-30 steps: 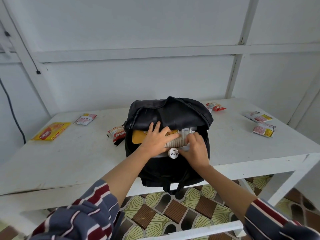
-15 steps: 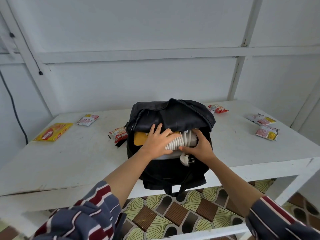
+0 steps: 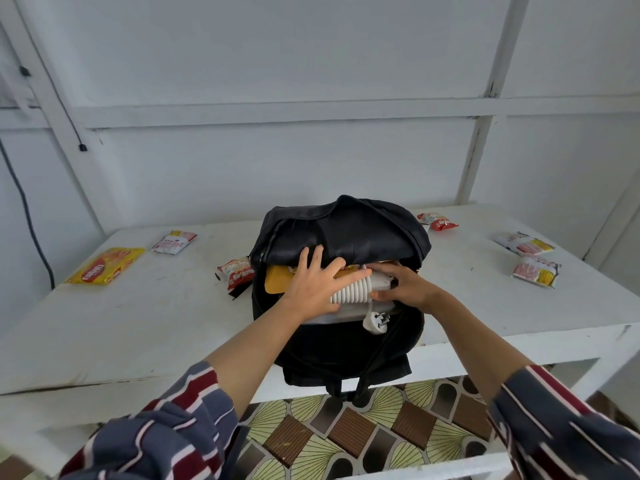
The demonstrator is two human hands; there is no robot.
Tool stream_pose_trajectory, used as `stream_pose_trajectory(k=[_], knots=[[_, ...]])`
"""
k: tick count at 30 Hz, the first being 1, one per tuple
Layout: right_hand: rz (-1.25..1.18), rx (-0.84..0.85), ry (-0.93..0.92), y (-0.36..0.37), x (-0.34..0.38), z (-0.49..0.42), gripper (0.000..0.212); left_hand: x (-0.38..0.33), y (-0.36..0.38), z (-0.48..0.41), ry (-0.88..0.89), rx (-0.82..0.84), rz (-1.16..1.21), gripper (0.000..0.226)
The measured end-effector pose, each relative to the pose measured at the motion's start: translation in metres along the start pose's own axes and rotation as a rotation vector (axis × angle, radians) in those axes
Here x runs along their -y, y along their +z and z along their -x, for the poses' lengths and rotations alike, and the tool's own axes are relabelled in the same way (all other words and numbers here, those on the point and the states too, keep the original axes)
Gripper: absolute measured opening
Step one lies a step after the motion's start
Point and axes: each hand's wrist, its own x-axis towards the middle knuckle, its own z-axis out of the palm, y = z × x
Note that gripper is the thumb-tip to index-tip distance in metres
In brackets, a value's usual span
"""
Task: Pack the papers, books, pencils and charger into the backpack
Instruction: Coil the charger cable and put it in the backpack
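your left hand (image 3: 313,287) is lying flat with its fingers spread, pressing down on the left part of the coiled white charger (image 3: 349,293) and on a flat yellow item (image 3: 277,280) beneath it; you cannot tell whether that item is a book or a folder. your right hand (image 3: 403,289) is gripping the right end of the charger, fingers over the top and thumb on the near side. the charger is sitting in the open mouth of the black backpack (image 3: 346,233), on top of the yellow item and some white sheets (image 3: 329,318), and its white plug (image 3: 375,322) is dangling over the near lip of the opening. the backpack's top flap is folding back over the far side. the backpack is standing at the near edge of a white table (image 3: 138,323). one snack packet (image 3: 237,271) is touching the backpack's left side. further left a yellow packet (image 3: 104,266) and a small pale packet (image 3: 173,241) are lying well apart from it. to the right, a red packet (image 3: 437,220) is lying far back, and two more packets (image 3: 524,243) are lying near the right edge.
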Motion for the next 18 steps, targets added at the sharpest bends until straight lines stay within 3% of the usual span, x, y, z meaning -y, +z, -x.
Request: stream_pose_trajectory(k=[9,16,18], knots=[[-0.092,0.027,0.011,0.002,0.002,-0.001,0.059,-0.006,0.005,-0.005,-0.042,0.024,-0.057,0.098],[-0.080,-0.242,0.091,0.009,0.001,0.000,0.067,-0.008,0.009,-0.007,-0.076,-0.014,-0.033,0.095],[-0.053,-0.312,0.162,0.013,0.001,0.001,0.057,-0.008,0.005,-0.009,-0.098,0.009,-0.025,0.094]])
